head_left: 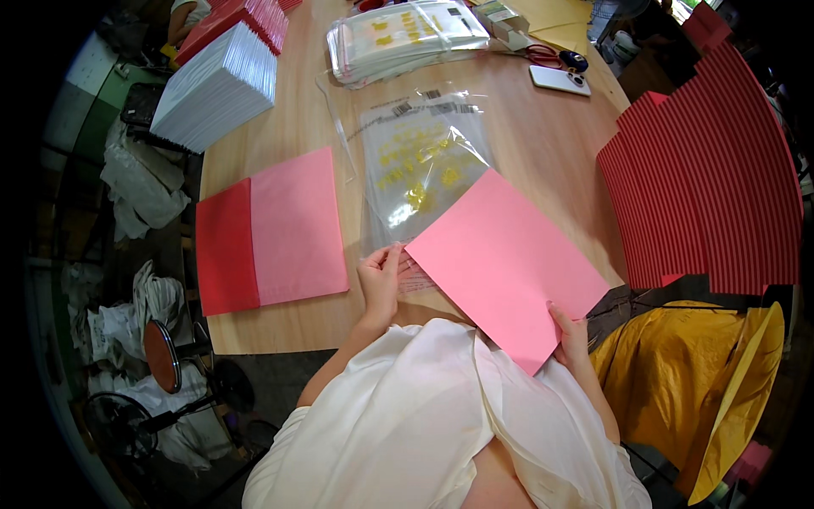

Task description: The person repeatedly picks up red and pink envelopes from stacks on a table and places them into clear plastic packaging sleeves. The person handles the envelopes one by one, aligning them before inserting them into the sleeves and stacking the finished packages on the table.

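Note:
A flat pink folder or card sheet is held tilted at the table's near edge, its lower corner over my lap. My right hand grips its lower right part, thumb on top and the other fingers hidden beneath. My left hand is closed in a pinch at the near end of a clear plastic bag with yellow print, which lies flat on the table. The sheet's left corner comes right to the left fingertips and covers part of the bag. A see-through flap of the bag shows beside these fingers.
Left lie a pink and a red folder stack. Behind are a white stack and bundled plastic bags. A phone, scissors and a tape measure sit back right. Tall red stacks rise at right, above yellow cloth.

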